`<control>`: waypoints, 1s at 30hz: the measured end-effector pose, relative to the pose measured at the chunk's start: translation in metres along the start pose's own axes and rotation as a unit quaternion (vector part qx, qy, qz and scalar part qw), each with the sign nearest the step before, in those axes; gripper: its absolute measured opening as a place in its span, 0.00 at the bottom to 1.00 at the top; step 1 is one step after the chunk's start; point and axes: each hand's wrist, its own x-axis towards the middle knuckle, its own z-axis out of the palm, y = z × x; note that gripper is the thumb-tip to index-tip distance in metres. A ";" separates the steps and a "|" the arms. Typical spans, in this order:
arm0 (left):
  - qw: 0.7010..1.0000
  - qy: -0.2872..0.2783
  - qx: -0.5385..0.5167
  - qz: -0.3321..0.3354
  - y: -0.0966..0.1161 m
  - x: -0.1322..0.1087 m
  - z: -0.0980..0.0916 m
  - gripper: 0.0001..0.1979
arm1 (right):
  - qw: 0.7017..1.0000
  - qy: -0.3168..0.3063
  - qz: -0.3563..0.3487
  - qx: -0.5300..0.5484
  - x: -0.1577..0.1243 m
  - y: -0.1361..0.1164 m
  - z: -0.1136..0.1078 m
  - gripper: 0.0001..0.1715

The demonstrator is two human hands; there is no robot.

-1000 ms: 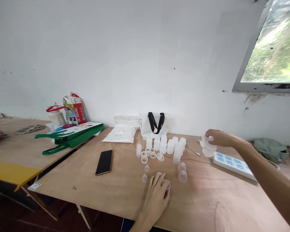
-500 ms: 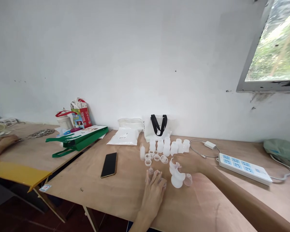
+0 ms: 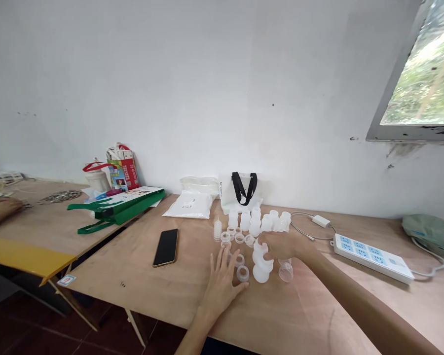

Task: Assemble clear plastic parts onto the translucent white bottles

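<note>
My right hand (image 3: 281,245) is closed around the upper part of a translucent white plastic bottle (image 3: 261,272) with a rounded, waisted body. The bottle stands about upright on the wooden table. My left hand (image 3: 222,282) lies open with fingers spread, palm toward the tabletop. Just right of its fingers is a clear ring collar (image 3: 242,273), with another ring (image 3: 240,260) behind it. A clear dome-shaped cap (image 3: 285,271) sits right of the bottle. Several more white bottles (image 3: 255,222) stand in a group farther back, with several loose rings (image 3: 239,238) before them.
A black phone (image 3: 166,247) lies to the left. White plastic packets (image 3: 191,203) and a white bag with black handles (image 3: 227,197) are by the wall. A power strip (image 3: 373,258) lies right. On the left table are a green bag (image 3: 129,211) and another person's hand (image 3: 8,207).
The bottle has gone from tilted to about upright and slightly left, with my right hand on it. My left fingers have spread and moved off the clear rings.
</note>
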 end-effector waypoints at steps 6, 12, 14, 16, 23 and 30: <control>0.994 -0.043 -0.105 0.002 -0.022 0.000 -0.010 0.59 | 0.996 0.091 0.001 -0.021 -0.037 -0.017 0.003 0.16; 0.983 -0.056 -0.177 0.004 -0.039 -0.007 -0.020 0.53 | 0.973 0.197 0.002 0.118 -0.090 -0.057 0.049 0.16; 0.986 -0.044 -0.162 -0.006 -0.038 -0.009 -0.020 0.44 | 0.981 0.128 0.024 0.142 -0.094 -0.064 0.071 0.21; 0.989 -0.041 -0.141 -0.013 -0.036 -0.009 -0.020 0.41 | 0.987 0.083 0.001 0.137 -0.090 -0.064 0.093 0.22; 0.990 -0.028 -0.134 0.016 -0.037 -0.004 -0.025 0.38 | 0.988 0.112 0.043 0.101 -0.076 -0.062 0.133 0.20; 0.993 -0.002 -0.112 0.032 -0.031 -0.007 -0.026 0.29 | 0.989 0.130 0.047 0.047 -0.078 -0.069 0.136 0.16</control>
